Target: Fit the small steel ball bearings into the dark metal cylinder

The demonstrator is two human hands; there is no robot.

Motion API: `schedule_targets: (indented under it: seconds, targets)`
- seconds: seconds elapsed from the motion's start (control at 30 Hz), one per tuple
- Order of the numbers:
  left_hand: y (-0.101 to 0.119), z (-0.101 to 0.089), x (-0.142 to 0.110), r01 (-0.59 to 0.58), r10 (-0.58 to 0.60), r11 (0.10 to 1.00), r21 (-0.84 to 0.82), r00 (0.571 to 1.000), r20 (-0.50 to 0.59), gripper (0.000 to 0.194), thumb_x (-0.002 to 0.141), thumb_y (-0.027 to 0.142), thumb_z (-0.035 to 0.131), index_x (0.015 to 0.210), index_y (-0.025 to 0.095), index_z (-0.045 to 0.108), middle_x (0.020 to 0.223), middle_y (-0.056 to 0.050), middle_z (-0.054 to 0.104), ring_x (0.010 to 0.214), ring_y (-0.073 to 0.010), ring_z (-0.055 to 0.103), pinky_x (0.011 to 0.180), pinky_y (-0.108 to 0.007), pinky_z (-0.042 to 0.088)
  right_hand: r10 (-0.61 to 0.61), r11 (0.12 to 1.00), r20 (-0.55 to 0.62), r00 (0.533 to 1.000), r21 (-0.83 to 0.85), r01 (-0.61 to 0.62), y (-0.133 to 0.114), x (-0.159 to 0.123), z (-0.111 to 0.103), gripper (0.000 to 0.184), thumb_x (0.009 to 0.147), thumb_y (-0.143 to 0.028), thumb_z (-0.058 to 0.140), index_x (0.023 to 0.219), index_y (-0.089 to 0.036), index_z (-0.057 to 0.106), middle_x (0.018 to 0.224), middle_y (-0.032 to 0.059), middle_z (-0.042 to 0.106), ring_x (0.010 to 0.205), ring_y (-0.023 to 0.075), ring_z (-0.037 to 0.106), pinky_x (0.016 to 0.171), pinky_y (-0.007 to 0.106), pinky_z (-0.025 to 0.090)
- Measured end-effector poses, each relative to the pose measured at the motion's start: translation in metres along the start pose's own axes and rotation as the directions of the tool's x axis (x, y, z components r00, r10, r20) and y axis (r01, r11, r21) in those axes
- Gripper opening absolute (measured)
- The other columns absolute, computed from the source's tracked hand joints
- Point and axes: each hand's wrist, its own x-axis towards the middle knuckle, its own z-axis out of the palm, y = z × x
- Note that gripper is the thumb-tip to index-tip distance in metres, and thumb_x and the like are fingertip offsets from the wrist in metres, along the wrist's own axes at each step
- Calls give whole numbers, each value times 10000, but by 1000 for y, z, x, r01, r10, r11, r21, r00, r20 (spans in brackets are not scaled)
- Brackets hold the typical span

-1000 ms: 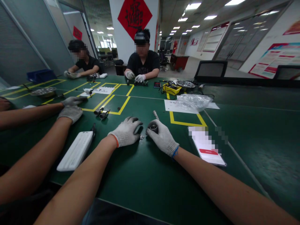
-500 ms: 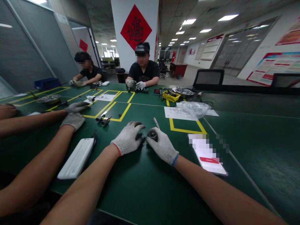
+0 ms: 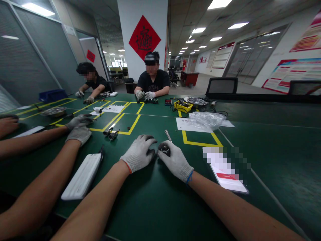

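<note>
Ring (image 3: pixel 165 150): dark, round and hollow, held in the right hand (image 3: pixel 175 160) low over the bench (image 3: pixel 150 204); its mouth faces up, presumably so that the inside can be seen. Whether its base touches the surface is hidden.
Right grip: closed around the ring from the side, thumb nearest the viewer; this hold seems chosen to steady the ring while leaving its mouth uncovered.
Left hand (image 3: pixel 138 154): gloved, just beside the ring, palm down. Left grip: thumb and forefinger spread, nothing seen between them; what lies beneath the palm is hidden.
Rod (image 3: pixel 168 135): slender, metal, just beyond the right hand, perhaps for easy reach; its near end is hidden, so contact with the fingers cannot be told.
Fittings (image 3: pixel 114 134): two, metal, side by side at the yellow tape (image 3: pixel 134 125), probably grouped because alike.
Phone (image 3: pixel 227 175): flat, screen up, to the right of the hands, apparently turned to be readable from the near edge.
Case (image 3: pixel 81 177): white, flat, to the left, between the person and a co-worker.
Co-worker's hands (image 3: pixel 79 134): gloved, close together, farther left; their hold is unclear.
Bag (image 3: pixel 207 120): clear, crumpled, lying partly over paper (image 3: pixel 184 124), likely set back to leave working room.
</note>
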Motion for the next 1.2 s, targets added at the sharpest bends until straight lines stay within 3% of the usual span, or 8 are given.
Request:
schedule_targets:
  seconds: [0.33,0.53,0.67,0.73,0.93,1.07,1.2]
  targets:
    - [2,0,0,-13,13,1000,-8,1000,18,375,896,186,632,1267,168,689,1298,-154,666,1211,-314,596,1072,-494,525,-2,999,11,1000,33,2,0,1,0,140,868,-346,623,924,-218,617,842,29,702,778,202,667,722,348,534]
    - [-6,5,2,10,-9,1000,-13,998,58,326,931,214,594,1234,168,705,1266,-148,682,1168,-306,616,1065,-489,522,28,994,-60,998,104,-22,-2,-1,-2,215,908,-433,612,963,-227,585,797,5,658,642,176,619,649,336,520]
    - [-9,8,3,46,-45,999,-11,997,69,326,947,232,581,1240,169,708,1248,-141,691,1153,-306,625,1056,-481,525,-28,997,-160,987,65,39,-2,0,-3,202,900,-421,635,947,-229,594,873,26,669,807,203,642,777,354,523]
    - [-8,9,2,49,-48,999,-19,996,81,320,955,252,580,1235,170,712,1223,-136,700,1132,-301,633,1039,-469,536,-12,997,-174,985,69,25,-2,-1,-3,209,908,-429,624,962,-228,599,850,19,659,782,194,622,749,339,510]
    - [-8,8,2,57,-55,998,-20,996,65,300,955,264,595,1213,182,723,1219,-132,703,1135,-296,638,1038,-460,538,194,922,-101,976,358,-147,-3,-3,-7,338,947,-534,454,891,-228,587,653,-24,553,573,147,524,510,254,404]
    - [-8,9,2,32,-31,999,-14,997,70,294,961,281,587,1197,173,726,1201,-142,708,1107,-300,645,1015,-483,549,368,824,-86,926,490,-283,-4,0,-11,279,853,-489,486,824,-227,577,578,-29,525,489,128,453,416,216,300]
    - [-5,10,1,4,-3,1000,-11,998,67,299,960,290,587,1200,176,725,1182,-138,711,1090,-301,645,995,-482,554,426,763,-78,902,566,-312,-3,3,-12,256,767,-473,500,826,-233,569,552,-31,524,442,120,414,385,206,245]
